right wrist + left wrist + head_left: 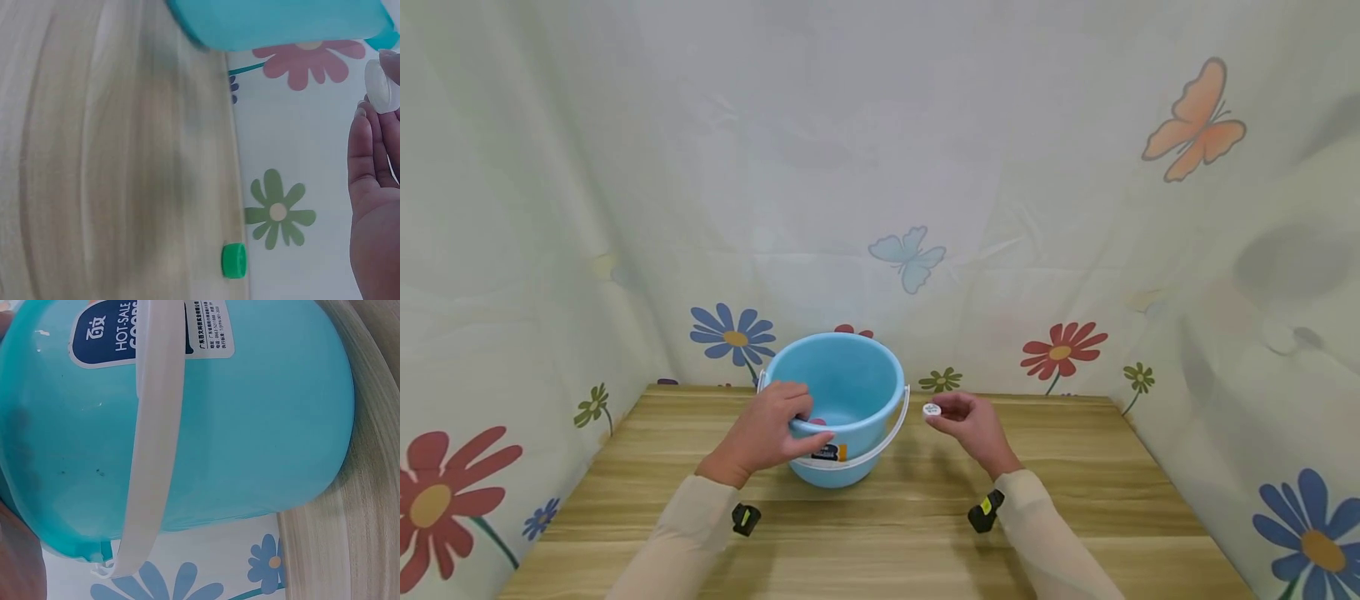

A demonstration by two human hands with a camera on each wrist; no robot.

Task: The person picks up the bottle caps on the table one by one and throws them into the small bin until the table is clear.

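Note:
A light blue plastic bucket [838, 478] stands on the table, its white handle [153, 425] hanging down across the front over a printed label [209, 328]. My left hand [769, 427] grips the near left of the rim, fingers over the inside and thumb on the outer wall. To the right of the bucket, my right hand [973, 428] pinches a white round cap [932, 410] above the table; the cap [379, 86] appears between thumb and fingertips in the right wrist view. Something small and pinkish [817, 422] shows inside the bucket, mostly hidden by the rim.
A green cap [234, 260] lies near the table's back edge in the right wrist view. The wood-grain table [865, 550] meets a cloth backdrop [805, 167] printed with flowers and butterflies at the back and sides. Both wrists wear small black devices [746, 519].

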